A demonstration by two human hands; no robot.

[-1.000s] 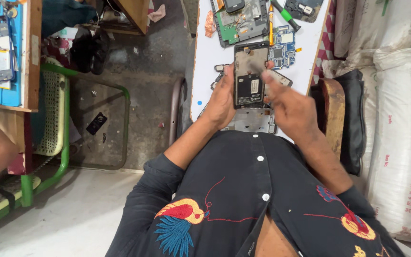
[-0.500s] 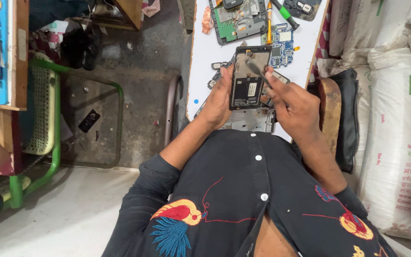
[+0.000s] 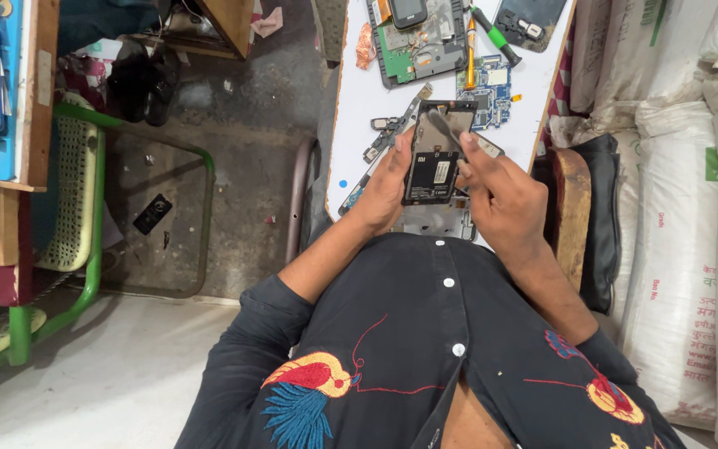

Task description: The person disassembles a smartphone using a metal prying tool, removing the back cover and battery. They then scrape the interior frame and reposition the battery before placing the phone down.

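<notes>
While the left hand [image 3: 388, 179] wraps its fingers around the left edge of a black, opened rectangular phone body [image 3: 437, 154] and holds it above the near end of a white table top [image 3: 357, 104], the right hand [image 3: 496, 195] pinches a thin grey metal tool [image 3: 445, 133] whose tip lies on the upper part of that body. Farther along the table rest a green circuit board in a dark frame [image 3: 417, 46], a small blue circuit board [image 3: 492, 96] and a green-handled screwdriver [image 3: 496, 37], with white woven sacks [image 3: 691, 249] stacked to the right of the table.
</notes>
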